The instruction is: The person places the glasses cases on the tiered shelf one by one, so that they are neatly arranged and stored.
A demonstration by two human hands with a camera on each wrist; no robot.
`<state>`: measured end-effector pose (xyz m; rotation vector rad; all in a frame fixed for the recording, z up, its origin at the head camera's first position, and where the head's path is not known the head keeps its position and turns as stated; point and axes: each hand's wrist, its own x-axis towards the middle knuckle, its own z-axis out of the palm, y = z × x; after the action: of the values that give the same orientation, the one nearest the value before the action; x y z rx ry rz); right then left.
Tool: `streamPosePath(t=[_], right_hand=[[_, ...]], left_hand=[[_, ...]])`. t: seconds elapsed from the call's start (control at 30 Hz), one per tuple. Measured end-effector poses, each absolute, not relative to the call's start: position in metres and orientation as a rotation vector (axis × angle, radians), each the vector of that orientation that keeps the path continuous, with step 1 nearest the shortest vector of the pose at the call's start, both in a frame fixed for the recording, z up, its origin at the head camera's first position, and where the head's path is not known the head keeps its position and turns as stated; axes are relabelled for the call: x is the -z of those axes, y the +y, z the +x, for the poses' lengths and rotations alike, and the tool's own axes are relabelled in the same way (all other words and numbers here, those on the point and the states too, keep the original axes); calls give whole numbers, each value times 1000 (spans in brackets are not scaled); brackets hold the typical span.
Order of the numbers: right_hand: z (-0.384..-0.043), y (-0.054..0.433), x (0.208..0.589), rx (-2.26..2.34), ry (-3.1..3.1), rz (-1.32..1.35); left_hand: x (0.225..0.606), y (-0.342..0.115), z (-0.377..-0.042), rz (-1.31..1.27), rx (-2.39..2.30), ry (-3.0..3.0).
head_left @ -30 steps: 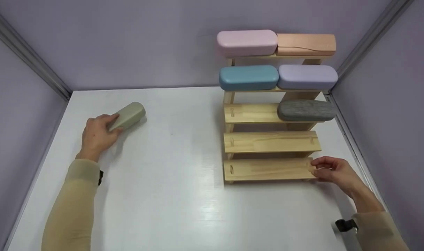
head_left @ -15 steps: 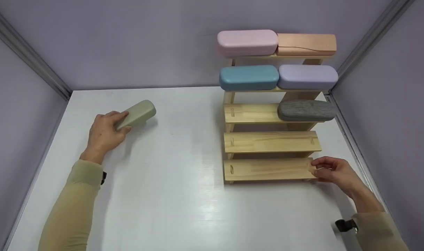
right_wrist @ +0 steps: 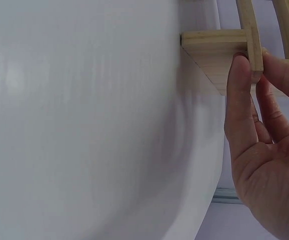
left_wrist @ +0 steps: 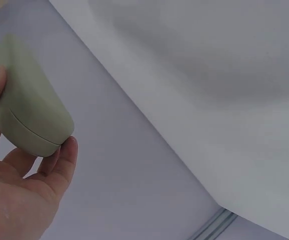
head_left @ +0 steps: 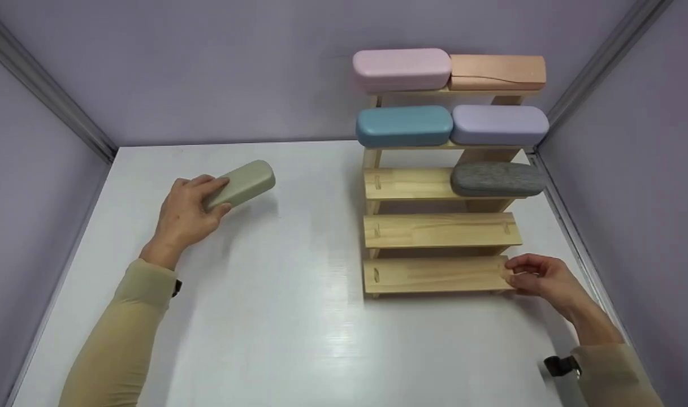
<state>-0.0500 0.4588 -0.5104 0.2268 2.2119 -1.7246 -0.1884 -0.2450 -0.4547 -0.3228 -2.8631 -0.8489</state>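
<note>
A pale green glasses case (head_left: 243, 183) is gripped at its near end by my left hand (head_left: 188, 213), tilted and held above the white table. In the left wrist view a seam line runs along the green case (left_wrist: 32, 100), between thumb and fingers. At the right, my right hand (head_left: 547, 282) pinches the right end of the lowest shelf of a stepped wooden rack (head_left: 434, 275). The right wrist view shows thumb and fingers on either side of the rack's wooden edge (right_wrist: 252, 40).
On the rack's upper tiers sit a pink case (head_left: 401, 69), a peach case (head_left: 497, 72), a teal case (head_left: 403, 126), a lavender case (head_left: 500, 124) and a grey case (head_left: 497, 179). Pale walls (head_left: 236, 68) enclose the white table (head_left: 276, 316).
My left hand has carried the green glasses case to the right, towards the rack, and its shadow has spread away from it. The right hand and the rack have stayed put.
</note>
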Motion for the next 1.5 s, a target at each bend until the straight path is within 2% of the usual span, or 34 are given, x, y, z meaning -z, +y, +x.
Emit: streamPosePath(t=[0.97, 1.5], right_hand=[[-52, 460, 511, 1803, 2165, 186], [-55, 459, 512, 1745, 2231, 165]], left_hand=[[418, -188, -171, -666, 854, -2791], [384, -142, -169, -844, 888, -2733]])
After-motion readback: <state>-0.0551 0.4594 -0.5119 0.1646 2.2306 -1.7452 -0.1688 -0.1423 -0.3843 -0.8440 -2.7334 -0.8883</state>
